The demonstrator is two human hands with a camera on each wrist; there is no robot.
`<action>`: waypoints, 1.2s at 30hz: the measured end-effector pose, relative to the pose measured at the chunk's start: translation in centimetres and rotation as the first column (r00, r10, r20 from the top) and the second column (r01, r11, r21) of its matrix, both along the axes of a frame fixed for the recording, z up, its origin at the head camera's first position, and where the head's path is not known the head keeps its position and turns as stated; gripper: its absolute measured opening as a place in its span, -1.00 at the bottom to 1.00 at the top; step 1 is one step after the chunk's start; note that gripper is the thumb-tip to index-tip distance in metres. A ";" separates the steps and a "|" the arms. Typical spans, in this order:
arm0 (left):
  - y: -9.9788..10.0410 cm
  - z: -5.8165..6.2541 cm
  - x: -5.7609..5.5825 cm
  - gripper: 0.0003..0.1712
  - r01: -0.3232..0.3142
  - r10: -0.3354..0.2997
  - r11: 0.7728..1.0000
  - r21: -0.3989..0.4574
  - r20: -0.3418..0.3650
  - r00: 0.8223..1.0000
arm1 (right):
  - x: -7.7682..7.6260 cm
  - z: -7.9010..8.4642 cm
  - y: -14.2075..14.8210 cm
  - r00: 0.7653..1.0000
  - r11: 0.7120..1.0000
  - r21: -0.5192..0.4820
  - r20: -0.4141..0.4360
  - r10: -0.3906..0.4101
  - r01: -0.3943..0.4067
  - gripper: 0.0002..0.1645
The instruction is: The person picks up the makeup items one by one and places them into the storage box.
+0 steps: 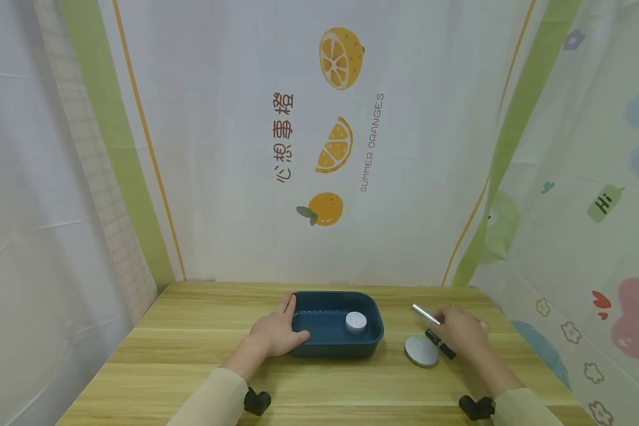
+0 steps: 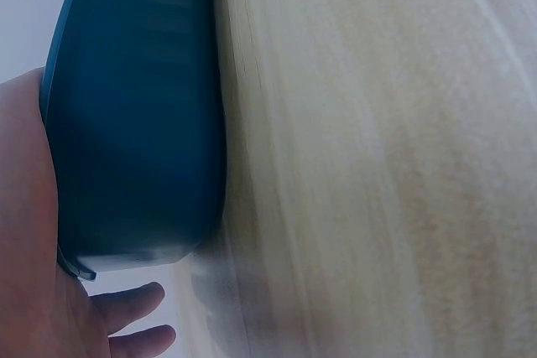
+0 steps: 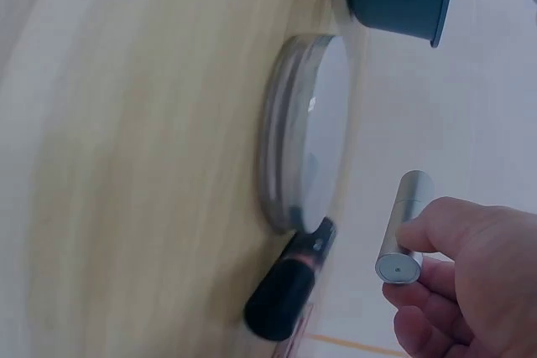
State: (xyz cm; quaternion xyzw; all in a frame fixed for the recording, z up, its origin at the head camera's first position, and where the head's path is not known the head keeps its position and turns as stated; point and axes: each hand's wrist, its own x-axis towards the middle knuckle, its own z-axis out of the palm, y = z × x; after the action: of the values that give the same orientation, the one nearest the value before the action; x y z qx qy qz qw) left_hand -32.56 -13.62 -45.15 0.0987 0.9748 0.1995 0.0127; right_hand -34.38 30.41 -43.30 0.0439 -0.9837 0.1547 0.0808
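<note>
In the head view my left hand (image 1: 281, 332) rests against the left end of a dark blue rectangular bin (image 1: 334, 350), thumb at its front rim and fingers by the back corner. The left wrist view has the palm along the bin's rim, with two straight fingers past its end. A round white-topped tin (image 1: 356, 322) sits inside, toward the right. My right hand (image 1: 462, 332) pinches a slim silver tube (image 3: 403, 228) between thumb and fingers, above the table. Below it lie a flat round silver compact (image 1: 421, 351) and a black tube with a pinkish band (image 1: 440, 344).
The wood-grain table (image 1: 191, 355) carries everything. Behind it hangs a white curtain (image 1: 234, 177) printed with oranges, and another patterned curtain (image 1: 564, 266) closes off the right side. Something clear and reddish (image 3: 299, 337) shows partly behind the black tube.
</note>
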 end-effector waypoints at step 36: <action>0.0 0.0 -0.1 0.17 -0.009 0.009 1.000 -0.014 0.001 1.000 | -0.2 2.1 -6.3 0.992 0.993 -0.038 -0.053 0.111 -0.113 -0.60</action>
State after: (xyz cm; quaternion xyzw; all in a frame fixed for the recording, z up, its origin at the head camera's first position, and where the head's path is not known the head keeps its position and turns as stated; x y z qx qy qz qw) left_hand -32.63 -13.59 -45.17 0.0942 0.9766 0.1927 0.0131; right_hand -34.60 24.08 -41.19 0.1012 -0.9739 0.1779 0.0978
